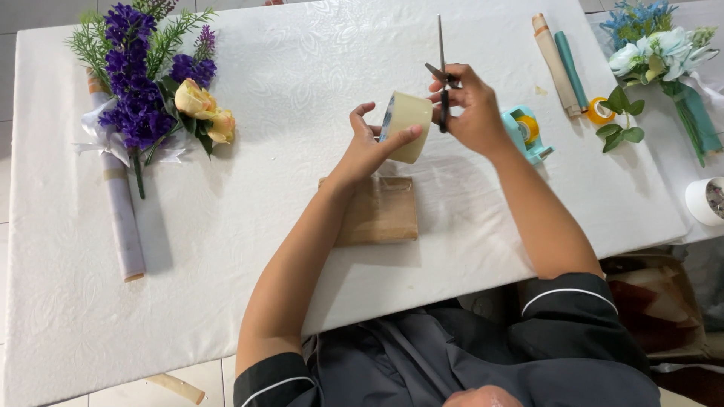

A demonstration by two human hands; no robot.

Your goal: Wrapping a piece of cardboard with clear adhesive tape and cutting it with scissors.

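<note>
Inspector A: Status, nearest first?

Inspector B: A flat brown paper-wrapped packet lies on the white embossed tablecloth; its wrap looks closed; I judge sealing to be in hand, not finished. Above it, the left hand grips a wide roll of tan packing tape, thumb across its face; the right hand is closed on dark steel scissors, blades upright beside the roll.

Inspector A: Is tape cut yet?

Inspector B: Cannot tell; no loose strip is visible. The roll looks thick, little used. Farther off: a teal tape dispenser; a purple and peach bouquet.
</note>
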